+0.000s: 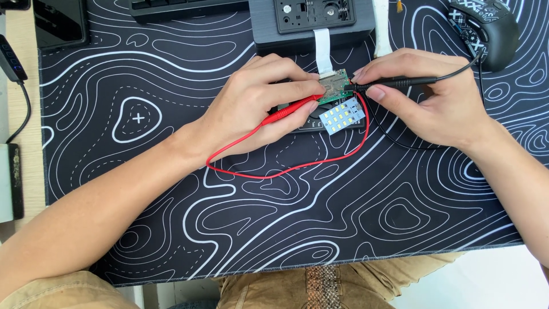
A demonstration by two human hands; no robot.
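Note:
My left hand (257, 106) grips a red test probe (286, 113), its tip against a small green circuit board (334, 86). My right hand (426, 97) pinches a black test probe (394, 83), whose tip touches the same board from the right. A white panel of small yellow LED squares (342, 115) lies just below the board, over a black flat part. The red lead (286, 169) loops down across the mat. The black lead (400, 143) curves under my right hand.
A black desk mat with white contour lines (171, 189) covers the table. At the top sit a dark opened device case (311, 20) with a white ribbon cable (322, 48), a keyboard (183, 7) and a patterned black mouse (486, 28). Cables lie at the left edge.

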